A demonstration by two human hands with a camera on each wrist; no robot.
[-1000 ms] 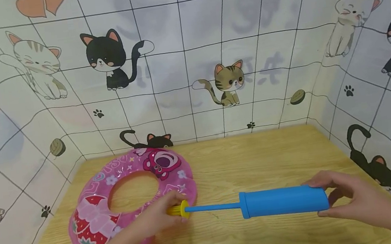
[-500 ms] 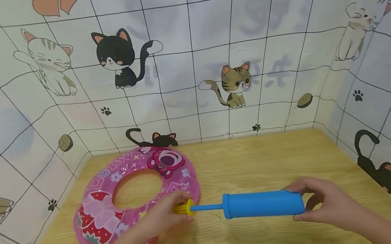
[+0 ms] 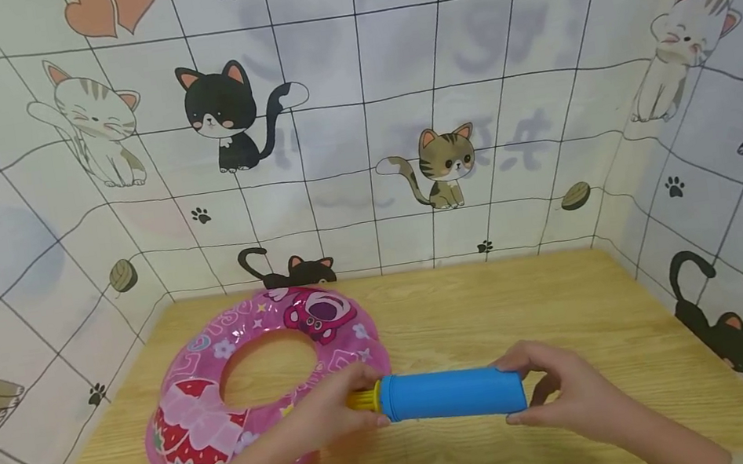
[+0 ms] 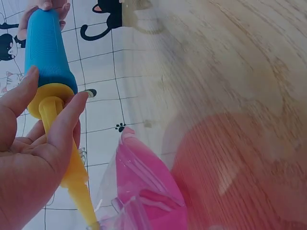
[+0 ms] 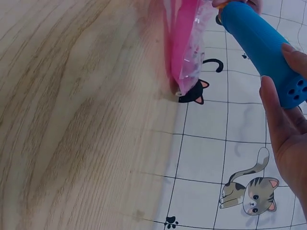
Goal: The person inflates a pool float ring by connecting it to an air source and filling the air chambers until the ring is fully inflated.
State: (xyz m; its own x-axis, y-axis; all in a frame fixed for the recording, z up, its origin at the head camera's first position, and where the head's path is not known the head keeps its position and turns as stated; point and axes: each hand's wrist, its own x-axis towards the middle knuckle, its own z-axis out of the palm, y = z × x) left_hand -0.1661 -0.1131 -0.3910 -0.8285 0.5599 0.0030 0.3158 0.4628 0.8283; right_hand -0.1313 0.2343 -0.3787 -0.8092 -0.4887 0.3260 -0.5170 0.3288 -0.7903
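Note:
A blue hand pump (image 3: 453,393) with a yellow nozzle end (image 4: 76,167) is held sideways over the table. My left hand (image 3: 335,407) grips the yellow end, thumb and fingers round it up against the blue barrel. At the barrel's other end, my right hand (image 3: 550,385) holds it between thumb and fingers; small holes show in that end in the right wrist view. The blue rod is hidden inside the barrel. A pink swim ring (image 3: 188,400) printed with strawberries and a bear lies at the left, partly behind my left hand. In the left wrist view the nozzle tip reaches the ring's clear plastic (image 4: 108,223).
The wood-grain table (image 3: 495,302) carries the ring and extends to the right and behind the pump. White walls (image 3: 342,125) printed with grid lines and cartoon cats stand at the back and both sides.
The right hand has moved left with the blue barrel, sliding it over the rod until it meets the yellow end. The left hand keeps its grip, and the view has shifted slightly.

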